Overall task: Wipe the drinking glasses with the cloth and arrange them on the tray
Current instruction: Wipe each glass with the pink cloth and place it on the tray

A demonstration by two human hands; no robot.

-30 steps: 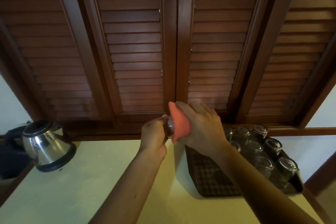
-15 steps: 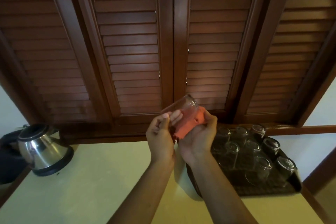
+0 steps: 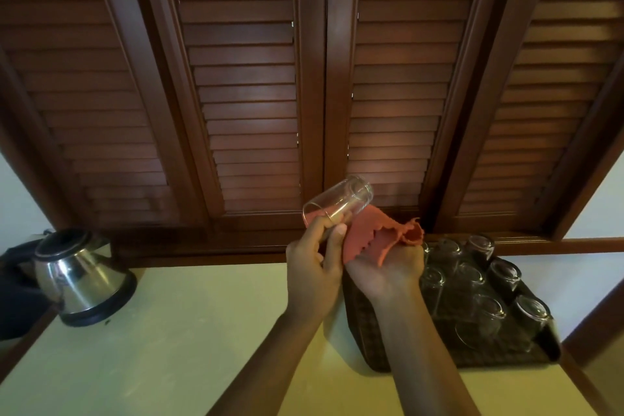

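my left hand (image 3: pixel 314 267) grips a glass (image 3: pixel 337 204) near its rim, thumb and fingers curled round it. the glass is tilted, its thick base up and to the right, its mouth down toward the hand, held in the air above the counter (image 3: pixel 189 331) and in front of the shutters (image 3: pixel 250 94). my right hand (image 3: pixel 388 267) lies palm up just beside the left, with the cloth (image 3: pixel 378 233) draped over the palm and fingers. the far fingers curl up under a bunched fold of it, so i'd say the hand holds the cloth loosely rather than lying flat. the cloth is orange, with a scalloped edge, and its upper left corner touches the glass or sits just behind it; i cannot tell which.

the tray (image 3: pixel 368 341) is dark and sits on the counter under and to the right of my right forearm. on it stand other glasses (image 3: pixel 489 307), upside down and close together in rows, filling the right and far part. the near left part of the tray shows its woven pattern. my right wrist hides some of the glasses at the far left of the group.

a steel kettle (image 3: pixel 79 273) stands on its black base at the left end of the counter, well apart from the tray.
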